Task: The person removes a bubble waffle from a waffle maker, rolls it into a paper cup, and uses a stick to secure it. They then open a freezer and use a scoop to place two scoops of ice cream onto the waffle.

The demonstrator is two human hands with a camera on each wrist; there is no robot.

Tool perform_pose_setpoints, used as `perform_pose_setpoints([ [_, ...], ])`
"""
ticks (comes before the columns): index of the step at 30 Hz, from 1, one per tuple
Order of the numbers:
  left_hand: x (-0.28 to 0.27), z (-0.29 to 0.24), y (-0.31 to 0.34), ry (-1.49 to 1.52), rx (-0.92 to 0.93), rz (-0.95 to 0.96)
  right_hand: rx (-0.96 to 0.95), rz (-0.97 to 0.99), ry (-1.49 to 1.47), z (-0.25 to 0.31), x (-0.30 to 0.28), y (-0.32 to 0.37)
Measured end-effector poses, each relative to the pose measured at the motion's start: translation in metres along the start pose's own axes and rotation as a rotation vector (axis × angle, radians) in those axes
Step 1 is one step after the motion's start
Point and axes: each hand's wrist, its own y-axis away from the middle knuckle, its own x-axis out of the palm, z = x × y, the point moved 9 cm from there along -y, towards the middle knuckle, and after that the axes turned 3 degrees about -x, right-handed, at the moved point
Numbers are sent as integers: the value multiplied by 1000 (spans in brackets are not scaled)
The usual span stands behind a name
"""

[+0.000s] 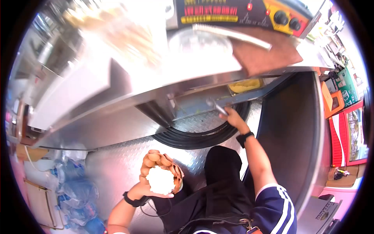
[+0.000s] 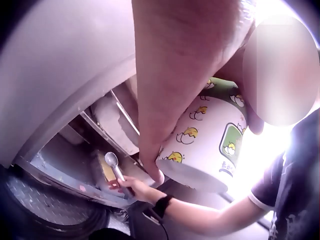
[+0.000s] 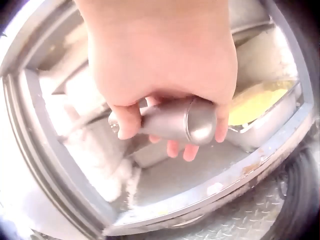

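My left hand grips a printed paper cup with a bubble waffle around a white filling. In the left wrist view its fingers lie along the cup's side. My right hand is curled round the handle of a metal scoop. The scoop's bowl points away from the fingers, over an opened compartment unit below the counter. The right hand is well apart from the cup.
A yellow-filled container sits inside the unit, beside whitish containers. Black coiled tubing lies on the metal floor. The counter above carries a brown cloth and a machine with knobs. Plastic-wrapped bottles stand at left.
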Motion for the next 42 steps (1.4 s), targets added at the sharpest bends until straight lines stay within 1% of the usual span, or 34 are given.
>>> perform_pose_setpoints([
  [1,-2,-1,12,57,59,27,64,53,107,27,-4,24],
  [2,5,-27,13,48,-15,-25,122,113,217,55,-8,47],
  [4,19,-73,25,41,-172,-159,77,105,186,96,-14,85],
  [5,24,-96,32,36,-232,-137,83,69,-20,121,-14,104],
  [6,20,-108,50,0,-323,-201,89,33,-224,148,-17,122],
  [8,28,-163,60,94,-244,-282,84,102,-184,209,-21,150],
  [9,27,-185,66,73,-193,-281,90,133,-190,241,-21,161],
  [10,29,-209,73,94,-190,-301,103,165,-199,272,-18,172],
  [11,31,-228,81,139,-172,-336,54,184,-290,311,-15,179],
  [12,29,-246,91,177,-147,-375,84,226,-253,320,-3,186],
  [13,27,-265,105,184,-103,-420,56,299,-233,350,6,189],
  [15,22,-299,135,172,-74,-512,32,430,-234,409,31,194],
  [16,20,-316,150,165,-54,-550,-13,464,-234,445,44,195],
  [17,19,-328,167,169,-49,-563,69,527,-317,471,64,197],
  [18,14,-339,189,124,-55,-618,155,588,-399,498,84,198],
  [19,12,-350,207,77,-59,-671,125,608,-425,529,100,190],
  [20,17,-361,219,82,-55,-684,95,631,-452,558,118,180],
  [22,14,-379,256,87,-91,-890,19,557,-547,614,151,150],
  [24,17,-394,281,90,-56,-942,48,458,-655,675,169,116],
  [25,19,-401,292,115,-47,-991,54,402,-654,696,177,98],
  [26,21,-406,303,143,-40,-1041,62,348,-652,711,185,83],
  [28,29,-418,318,166,-13,-1085,159,283,-692,718,207,53],
  [30,34,-423,336,188,20,-1134,247,239,-644,714,225,27],
  [32,41,-425,350,153,50,-1161,291,241,-687,704,244,3],
  [33,46,-421,358,196,22,-1201,347,220,-712,693,254,-9],
  [34,49,-420,365,204,32,-1225,402,200,-733,685,259,-17],
  [37,57,-401,386,164,-24,-1273,404,161,-815,693,254,-24],
  [38,60,-393,394,199,25,-1329,409,159,-845,696,250,-20],
  [39,62,-388,398,188,29,-1354,386,157,-814,697,246,-18],
  [40,63,-388,402,176,35,-1381,363,132,-801,694,245,-21],
  [42,64,-399,402,145,113,-1426,317,152,-781,693,243,-28],
])
